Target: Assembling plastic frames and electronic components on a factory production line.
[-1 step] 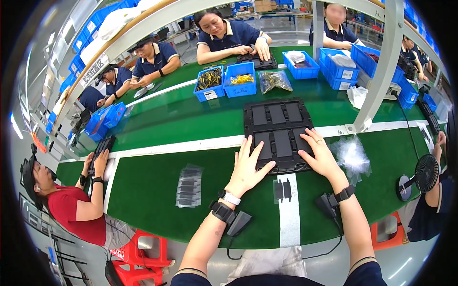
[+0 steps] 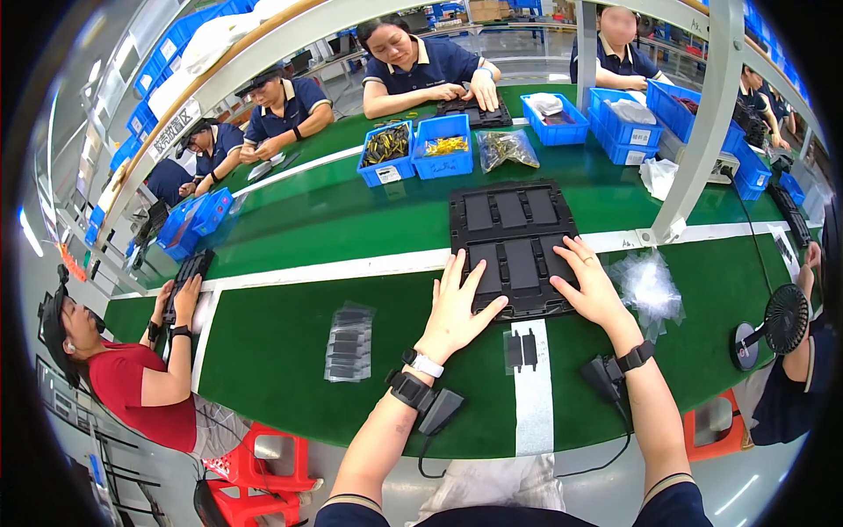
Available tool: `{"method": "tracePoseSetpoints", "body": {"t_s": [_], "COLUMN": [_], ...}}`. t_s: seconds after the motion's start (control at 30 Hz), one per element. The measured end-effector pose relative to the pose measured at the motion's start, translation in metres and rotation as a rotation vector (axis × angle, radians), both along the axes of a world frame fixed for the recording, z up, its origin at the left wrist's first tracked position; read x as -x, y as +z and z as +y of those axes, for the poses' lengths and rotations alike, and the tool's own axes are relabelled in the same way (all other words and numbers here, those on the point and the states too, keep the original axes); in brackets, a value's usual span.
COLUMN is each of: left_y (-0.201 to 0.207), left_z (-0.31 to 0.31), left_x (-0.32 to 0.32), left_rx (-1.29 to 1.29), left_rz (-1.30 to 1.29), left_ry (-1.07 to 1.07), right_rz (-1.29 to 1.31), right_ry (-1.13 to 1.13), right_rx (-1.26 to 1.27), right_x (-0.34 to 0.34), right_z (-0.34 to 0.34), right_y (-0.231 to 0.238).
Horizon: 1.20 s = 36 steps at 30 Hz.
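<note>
A black plastic panel (image 2: pixel 512 235) with two rows of rectangular dark pads lies flat on the green table in front of me. My left hand (image 2: pixel 457 307) rests along its left edge, fingers spread. On the opposite edge lies my right hand (image 2: pixel 590 285), its fingers also stretched out over the rim. Neither hand is wrapped round anything. Just below the panel, a clear film with black strips (image 2: pixel 522 350) lies on a white band of the table. A stack of clear films with dark strips (image 2: pixel 349 342) sits left of my left hand.
Crumpled clear film (image 2: pixel 648 288) lies right of my right hand. Beyond the panel stand blue bins, one with yellow parts (image 2: pixel 442 147), and a bag of parts (image 2: pixel 507 149). A metal post (image 2: pixel 698 132) rises at right, near a small black fan (image 2: pixel 781 321). Co-workers sit around the table.
</note>
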<state>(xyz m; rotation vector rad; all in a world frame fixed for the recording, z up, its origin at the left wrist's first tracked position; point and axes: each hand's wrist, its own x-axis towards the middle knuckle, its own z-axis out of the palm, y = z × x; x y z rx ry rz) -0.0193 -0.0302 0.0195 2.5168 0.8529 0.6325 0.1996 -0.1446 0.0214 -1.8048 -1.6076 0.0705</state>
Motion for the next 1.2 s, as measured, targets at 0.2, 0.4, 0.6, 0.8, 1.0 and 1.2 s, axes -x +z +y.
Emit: {"method": "tracePoseSetpoints", "body": {"t_s": [0.2, 0.4, 0.6, 0.8, 1.0, 1.2], "left_y": [-0.0030, 0.0000, -0.0027, -0.0029, -0.0015, -0.0021], "left_z": [0.0040, 0.0013, 0.0016, 0.0016, 0.0028, 0.0011], "left_x": [0.0023, -0.0003, 0.0022, 0.0008, 0.0006, 0.0010], "left_rx": [-0.013, 0.005, 0.002, 0.039, 0.002, 0.008], "left_rz": [-0.009, 0.002, -0.024, -0.016, -0.005, 0.002], "left_ry": [-0.002, 0.002, -0.008, -0.006, -0.002, 0.000], "right_rz": [0.006, 0.004, -0.005, -0.006, 0.017, 0.012], "right_ry": [0.004, -0.003, 0.005, -0.027, -0.021, -0.007], "right_rx": [0.006, 0.012, 0.010, 0.020, 0.025, -0.010], "right_x": [0.0020, -0.0002, 0.0026, 0.0016, 0.0014, -0.0001], "right_z": [0.0026, 0.0013, 0.0004, 0.0002, 0.0024, 0.0012], "right_y": [0.0011, 0.0007, 0.0022, 0.0015, 0.0025, -0.0021]}}
